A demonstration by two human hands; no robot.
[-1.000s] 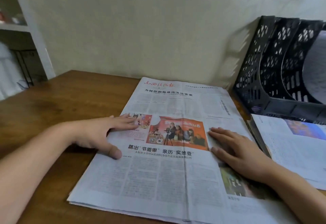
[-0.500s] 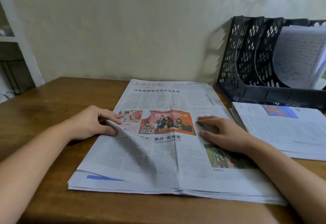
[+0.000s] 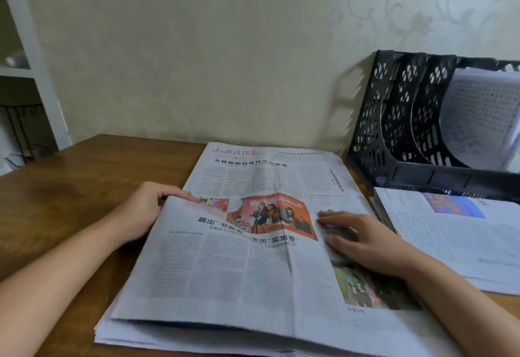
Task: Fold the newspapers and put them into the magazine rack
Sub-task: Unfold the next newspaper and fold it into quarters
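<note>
A stack of newspapers (image 3: 242, 266) lies flat on the wooden table (image 3: 64, 204), with a red masthead at its far end and an orange photo in the middle. My left hand (image 3: 140, 210) grips the left edge of the top sheet and holds it lifted off the stack. My right hand (image 3: 357, 241) presses flat on the right side of the paper, fingers straight. The black perforated magazine rack (image 3: 394, 131) stands at the back right against the wall, with a folded newspaper (image 3: 478, 120) standing in its right slot.
Another newspaper (image 3: 461, 238) with a blue picture lies on the table to the right, in front of the rack. A patterned wall runs behind the table. A white shelf unit (image 3: 31, 55) stands at the far left, beyond the table's edge.
My left hand took hold of the top sheet's left edge and has raised it higher. My right hand stayed pressing on the right side. The view rose and shifted right.
</note>
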